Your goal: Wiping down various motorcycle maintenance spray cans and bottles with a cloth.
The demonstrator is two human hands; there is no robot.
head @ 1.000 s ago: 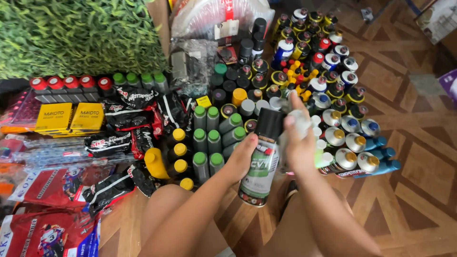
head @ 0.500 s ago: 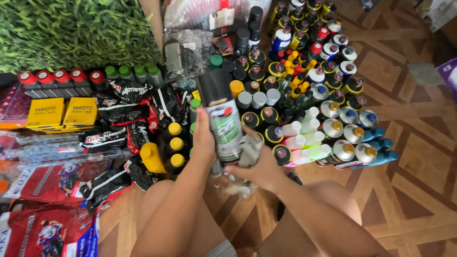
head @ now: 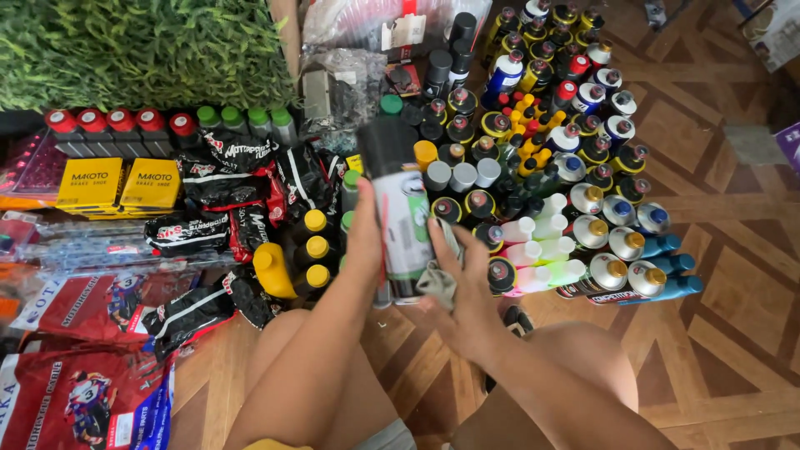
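Centrally, just above the middle of the frame, a tall spray can [head: 398, 208] with a black cap and a green-and-white label stands upright in the air, gripped around its lower body by the left hand [head: 364, 237], fingers wrapped behind it and thumb along its left side. The right hand [head: 463, 293] presses a small grey cloth [head: 439, 282] against the can's lower right side, fingers bent around the rag. Both forearms rise from the bottom of the frame over bare knees. Behind the can, on the wooden parquet floor [head: 708, 333], stand crowded rows of bottles and cans [head: 533, 150] with yellow, red, blue and black caps. Left of the hand sit yellow-capped black bottles [head: 315, 248]; further left lie black packets [head: 208, 233] and two yellow boxes [head: 121, 183]. Green artificial foliage [head: 142, 46] fills the upper left.
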